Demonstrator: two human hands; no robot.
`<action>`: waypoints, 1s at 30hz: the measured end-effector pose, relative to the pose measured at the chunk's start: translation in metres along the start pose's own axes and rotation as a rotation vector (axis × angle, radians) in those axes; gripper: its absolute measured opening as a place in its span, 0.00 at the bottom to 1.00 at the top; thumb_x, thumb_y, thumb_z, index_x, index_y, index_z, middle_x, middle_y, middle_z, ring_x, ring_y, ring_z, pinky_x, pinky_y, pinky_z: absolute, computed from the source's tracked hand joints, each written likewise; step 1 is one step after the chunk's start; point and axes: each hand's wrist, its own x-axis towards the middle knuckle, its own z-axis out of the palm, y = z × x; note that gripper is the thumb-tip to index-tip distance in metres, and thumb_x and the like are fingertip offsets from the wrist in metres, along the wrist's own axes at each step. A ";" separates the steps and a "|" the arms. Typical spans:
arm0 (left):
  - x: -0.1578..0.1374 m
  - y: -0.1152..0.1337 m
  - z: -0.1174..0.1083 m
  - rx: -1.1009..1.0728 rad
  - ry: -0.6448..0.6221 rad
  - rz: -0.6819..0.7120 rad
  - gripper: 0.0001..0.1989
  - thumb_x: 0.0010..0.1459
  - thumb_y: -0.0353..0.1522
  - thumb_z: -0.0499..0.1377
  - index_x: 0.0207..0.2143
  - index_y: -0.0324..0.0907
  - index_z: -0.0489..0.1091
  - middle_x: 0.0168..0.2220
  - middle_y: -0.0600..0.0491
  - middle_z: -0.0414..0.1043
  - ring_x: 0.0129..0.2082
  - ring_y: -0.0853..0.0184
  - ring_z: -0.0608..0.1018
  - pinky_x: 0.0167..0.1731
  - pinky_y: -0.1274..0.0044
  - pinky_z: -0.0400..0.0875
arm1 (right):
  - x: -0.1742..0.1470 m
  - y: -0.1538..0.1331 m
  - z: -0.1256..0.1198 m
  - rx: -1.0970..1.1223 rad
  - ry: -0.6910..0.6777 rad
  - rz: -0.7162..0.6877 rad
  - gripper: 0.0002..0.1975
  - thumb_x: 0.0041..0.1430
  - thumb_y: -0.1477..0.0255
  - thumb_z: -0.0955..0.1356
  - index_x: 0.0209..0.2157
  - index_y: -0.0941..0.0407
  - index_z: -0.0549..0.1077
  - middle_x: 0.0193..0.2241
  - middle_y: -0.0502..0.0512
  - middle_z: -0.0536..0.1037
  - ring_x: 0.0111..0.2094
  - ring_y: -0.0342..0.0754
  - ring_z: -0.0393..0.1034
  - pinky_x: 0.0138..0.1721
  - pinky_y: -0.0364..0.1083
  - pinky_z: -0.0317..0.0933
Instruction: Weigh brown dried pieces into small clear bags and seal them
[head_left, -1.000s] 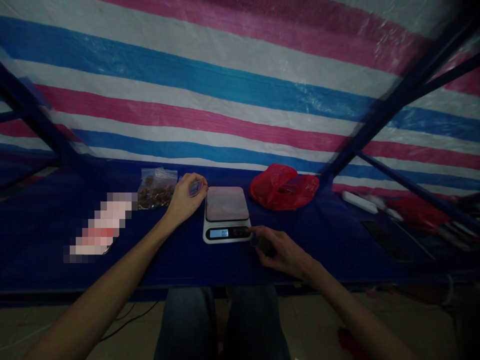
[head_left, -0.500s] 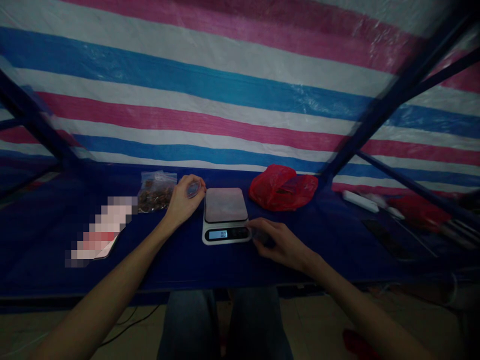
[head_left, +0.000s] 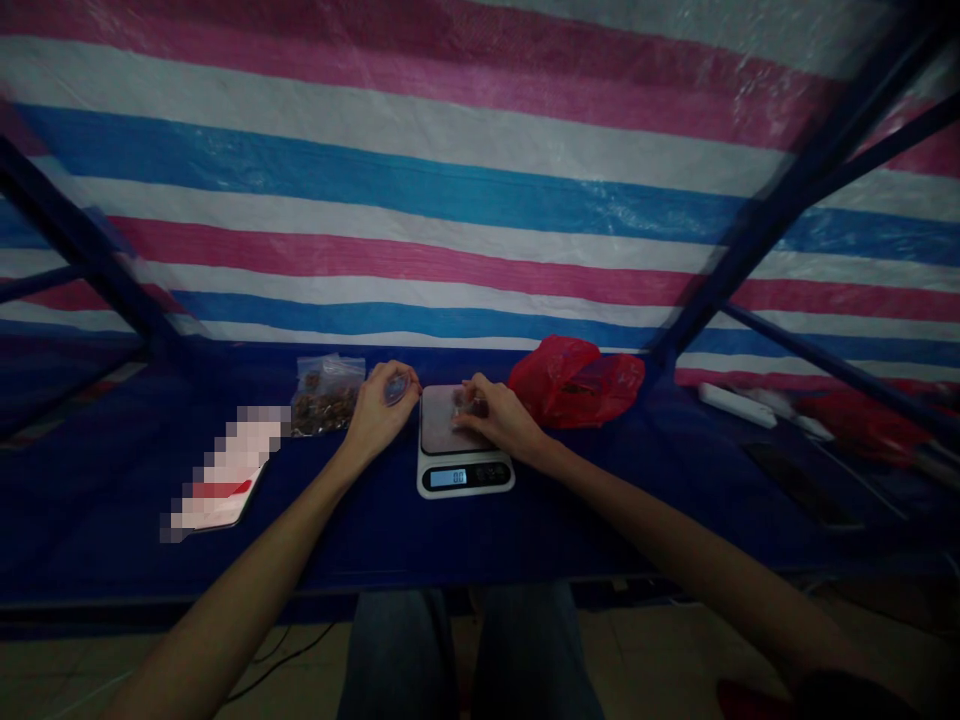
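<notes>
A white digital kitchen scale (head_left: pixel 466 492) with a grey weighing plate (head_left: pixel 441 432) stands on the blue table, its display reading 0.0. My right hand (head_left: pixel 501 412) reaches over the plate, fingers closed around a small clear container (head_left: pixel 463 405); whether it touches the plate I cannot tell. Just left of the scale, my left hand (head_left: pixel 381 405) grips a clear round plastic piece (head_left: pixel 397 389), like a lid. Beside that hand lies a clear zip bag (head_left: pixel 322 410) of small brown pieces. A crumpled red plastic bag (head_left: pixel 570 385) sits right of the scale.
On the left of the table lies a phone (head_left: pixel 225 490), partly pixelated. A white object (head_left: pixel 736 405) and a dark flat object (head_left: pixel 806 488) lie to the right. Blue frame bars (head_left: pixel 750 250) and striped sheeting (head_left: pixel 420 190) stand behind.
My right hand has moved from the scale's right side up and left over its plate, bringing the small clear container. My left hand still holds the round piece. The view has shifted slightly.
</notes>
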 end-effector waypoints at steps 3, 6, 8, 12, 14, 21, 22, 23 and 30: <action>0.000 0.002 0.000 0.000 0.002 -0.002 0.03 0.59 0.32 0.57 0.34 0.43 0.71 0.35 0.52 0.75 0.40 0.62 0.76 0.48 0.68 0.67 | -0.004 0.000 -0.012 -0.017 0.035 -0.052 0.28 0.51 0.66 0.79 0.49 0.53 0.68 0.46 0.59 0.80 0.47 0.56 0.75 0.48 0.54 0.66; 0.000 0.001 0.001 -0.007 -0.014 -0.010 0.03 0.59 0.32 0.58 0.35 0.43 0.71 0.36 0.52 0.75 0.40 0.62 0.76 0.47 0.69 0.68 | -0.013 0.005 -0.027 0.039 0.167 -0.097 0.23 0.58 0.64 0.76 0.51 0.52 0.68 0.52 0.60 0.76 0.55 0.57 0.71 0.55 0.56 0.62; -0.001 0.001 0.003 -0.008 -0.030 -0.013 0.03 0.59 0.32 0.58 0.35 0.43 0.71 0.35 0.53 0.75 0.40 0.62 0.76 0.46 0.69 0.69 | -0.020 0.010 -0.034 0.104 0.277 -0.075 0.18 0.63 0.64 0.72 0.51 0.52 0.67 0.49 0.59 0.77 0.53 0.54 0.72 0.55 0.55 0.62; 0.000 0.002 0.005 -0.025 -0.073 -0.023 0.03 0.61 0.32 0.58 0.36 0.43 0.70 0.35 0.53 0.75 0.40 0.64 0.77 0.46 0.70 0.69 | -0.028 0.020 -0.036 0.181 0.384 -0.010 0.12 0.70 0.64 0.66 0.50 0.53 0.65 0.39 0.54 0.78 0.42 0.50 0.75 0.47 0.51 0.66; -0.001 0.003 0.006 -0.045 -0.097 -0.030 0.04 0.63 0.33 0.57 0.38 0.43 0.69 0.35 0.53 0.75 0.40 0.64 0.77 0.46 0.70 0.69 | -0.030 0.022 -0.035 0.184 0.402 -0.004 0.11 0.71 0.64 0.64 0.50 0.53 0.65 0.37 0.53 0.78 0.39 0.49 0.74 0.43 0.49 0.66; -0.004 0.023 -0.005 -0.282 -0.293 -0.080 0.09 0.68 0.37 0.55 0.46 0.47 0.57 0.38 0.54 0.78 0.34 0.69 0.77 0.34 0.76 0.69 | -0.039 0.014 -0.035 0.155 0.477 -0.068 0.08 0.71 0.67 0.64 0.49 0.52 0.68 0.39 0.54 0.76 0.39 0.48 0.72 0.43 0.49 0.65; -0.002 0.031 -0.009 -0.323 -0.369 -0.086 0.09 0.68 0.37 0.56 0.44 0.47 0.57 0.38 0.54 0.79 0.32 0.70 0.77 0.32 0.77 0.69 | -0.041 0.009 -0.035 0.160 0.474 -0.083 0.08 0.71 0.68 0.65 0.48 0.53 0.70 0.39 0.54 0.75 0.40 0.48 0.71 0.43 0.49 0.65; 0.002 0.039 -0.012 -0.354 -0.462 -0.096 0.09 0.68 0.38 0.56 0.42 0.47 0.57 0.37 0.54 0.80 0.30 0.70 0.77 0.30 0.77 0.69 | -0.041 0.002 -0.035 0.170 0.453 -0.104 0.08 0.70 0.67 0.65 0.48 0.53 0.70 0.40 0.54 0.75 0.40 0.48 0.71 0.43 0.49 0.64; 0.024 0.074 0.006 -0.428 -0.512 -0.138 0.13 0.56 0.41 0.67 0.30 0.43 0.69 0.22 0.56 0.76 0.20 0.69 0.77 0.19 0.80 0.66 | -0.019 -0.043 -0.024 0.398 0.285 -0.180 0.15 0.72 0.58 0.63 0.35 0.53 0.72 0.31 0.50 0.72 0.35 0.47 0.66 0.39 0.47 0.60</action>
